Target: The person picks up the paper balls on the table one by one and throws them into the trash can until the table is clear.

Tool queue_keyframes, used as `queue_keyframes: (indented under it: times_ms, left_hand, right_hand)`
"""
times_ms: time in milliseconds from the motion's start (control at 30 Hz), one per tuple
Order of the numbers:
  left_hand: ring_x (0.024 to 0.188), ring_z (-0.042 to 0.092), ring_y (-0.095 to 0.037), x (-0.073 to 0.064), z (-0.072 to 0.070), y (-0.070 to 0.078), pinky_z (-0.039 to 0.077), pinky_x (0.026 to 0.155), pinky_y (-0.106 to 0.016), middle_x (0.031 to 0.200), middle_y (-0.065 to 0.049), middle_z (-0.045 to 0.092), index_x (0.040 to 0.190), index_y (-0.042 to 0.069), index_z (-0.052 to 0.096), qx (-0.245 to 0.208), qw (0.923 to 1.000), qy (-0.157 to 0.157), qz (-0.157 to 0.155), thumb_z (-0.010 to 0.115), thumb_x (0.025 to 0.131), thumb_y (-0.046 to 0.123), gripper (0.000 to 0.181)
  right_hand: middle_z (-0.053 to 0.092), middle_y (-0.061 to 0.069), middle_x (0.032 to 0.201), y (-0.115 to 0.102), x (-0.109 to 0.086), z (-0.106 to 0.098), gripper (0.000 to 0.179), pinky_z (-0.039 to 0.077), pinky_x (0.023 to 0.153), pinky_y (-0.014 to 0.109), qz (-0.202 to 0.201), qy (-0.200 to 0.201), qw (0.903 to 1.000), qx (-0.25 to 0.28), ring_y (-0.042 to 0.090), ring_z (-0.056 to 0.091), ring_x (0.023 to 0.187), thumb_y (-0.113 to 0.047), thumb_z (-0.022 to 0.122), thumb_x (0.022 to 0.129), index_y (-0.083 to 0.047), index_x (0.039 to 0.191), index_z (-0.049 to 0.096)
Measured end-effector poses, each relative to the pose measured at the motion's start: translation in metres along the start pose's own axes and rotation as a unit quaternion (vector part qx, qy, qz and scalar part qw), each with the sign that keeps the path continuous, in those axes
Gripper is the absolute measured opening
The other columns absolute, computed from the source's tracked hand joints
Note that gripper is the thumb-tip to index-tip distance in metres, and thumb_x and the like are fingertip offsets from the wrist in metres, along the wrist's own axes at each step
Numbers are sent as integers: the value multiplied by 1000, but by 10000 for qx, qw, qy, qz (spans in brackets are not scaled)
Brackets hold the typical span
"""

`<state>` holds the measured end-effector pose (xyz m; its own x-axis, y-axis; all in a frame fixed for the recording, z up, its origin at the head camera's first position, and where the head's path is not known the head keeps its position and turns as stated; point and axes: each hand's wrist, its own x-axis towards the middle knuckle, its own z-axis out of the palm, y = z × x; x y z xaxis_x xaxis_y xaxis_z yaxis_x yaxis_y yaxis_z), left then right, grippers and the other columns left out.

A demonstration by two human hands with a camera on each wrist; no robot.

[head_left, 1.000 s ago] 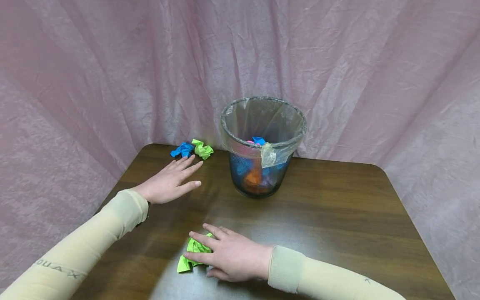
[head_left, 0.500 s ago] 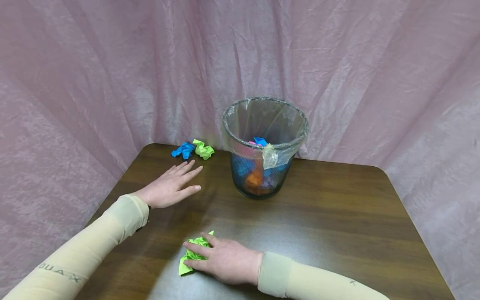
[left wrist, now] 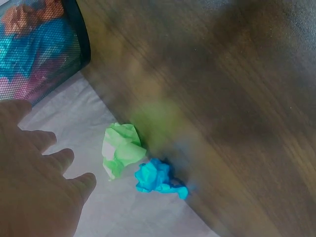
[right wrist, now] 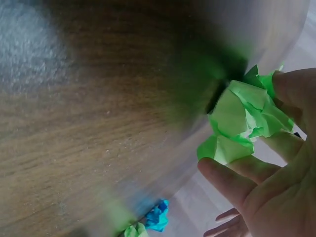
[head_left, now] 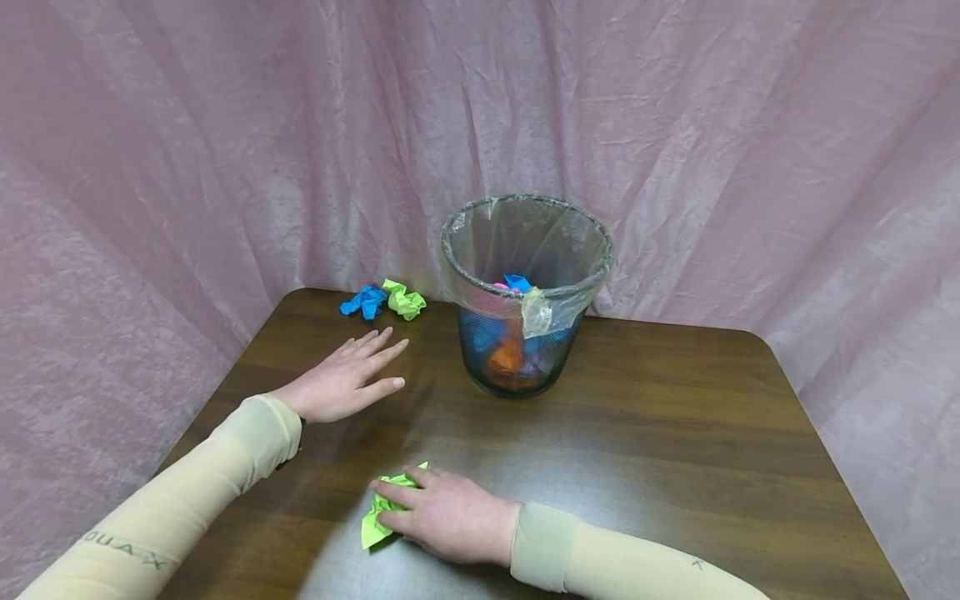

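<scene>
My right hand (head_left: 457,517) grips a crumpled green paper (head_left: 382,508) near the front of the table. In the right wrist view the fingers bend around this green paper (right wrist: 247,113), which sticks out past the fingertips. My left hand (head_left: 341,379) is stretched out with spread, straight fingers and holds nothing. Just beyond its fingertips lie a crumpled blue paper (head_left: 364,302) and a second crumpled green paper (head_left: 406,301), side by side at the back left. The left wrist view shows this green paper (left wrist: 121,148) beside the blue paper (left wrist: 157,177), both apart from the fingers.
A black mesh wastebasket (head_left: 517,350) with a clear plastic liner stands at the back middle. Orange, blue and pink crumpled papers show inside. Behind the brown wooden table (head_left: 675,433) hangs a pink curtain (head_left: 675,150).
My right hand has drawn its fingers in around the green paper and shifted slightly left. My left hand has drawn back a little from the two papers at the back.
</scene>
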<state>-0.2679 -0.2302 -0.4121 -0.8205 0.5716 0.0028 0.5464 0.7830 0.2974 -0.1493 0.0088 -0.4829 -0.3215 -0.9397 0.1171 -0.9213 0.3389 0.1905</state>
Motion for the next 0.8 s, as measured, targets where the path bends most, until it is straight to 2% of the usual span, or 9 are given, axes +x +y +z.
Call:
queue_keyframes:
  times_ms: [167, 333, 567, 800]
  left_hand:
    - [156, 8, -36, -1, 5, -1, 10, 121, -62, 169, -14, 15, 164, 20, 26, -19, 10000, 32, 22, 41, 105, 63, 75]
    - [156, 8, -36, -2, 9, 0, 10, 121, -61, 169, -14, 15, 164, 20, 27, -83, 10000, 31, 26, 41, 104, 63, 75]
    - [156, 9, -35, -3, 14, 3, 10, 121, -61, 169, -13, 14, 164, 22, 26, -177, 9998, 0, 68, 41, 104, 64, 75]
    - [156, 9, -35, -1, 17, 7, 10, 122, -60, 169, -13, 15, 164, 21, 28, -200, 9997, 9, 144, 42, 104, 63, 75]
  right_hand:
    - [51, -2, 151, 2, 2, 3, 31, 52, 100, 39, 190, 104, 9997, -129, 24, 59, 124, -44, 69, 97, -31, 125, 68]
    - [58, -3, 144, 5, 1, 5, 20, 52, 100, 35, 383, 143, 9992, -41, 19, 61, 123, -45, 69, 97, -29, 109, 71]
    - [64, -1, 136, 10, -4, 5, 14, 50, 102, 33, 405, 385, 9977, 381, 18, 62, 122, -40, 71, 97, -26, 100, 69]
    - [68, -3, 126, 15, -11, 7, 5, 52, 94, 25, 624, 626, 9931, 768, 14, 65, 112, -24, 73, 96, -24, 94, 69]
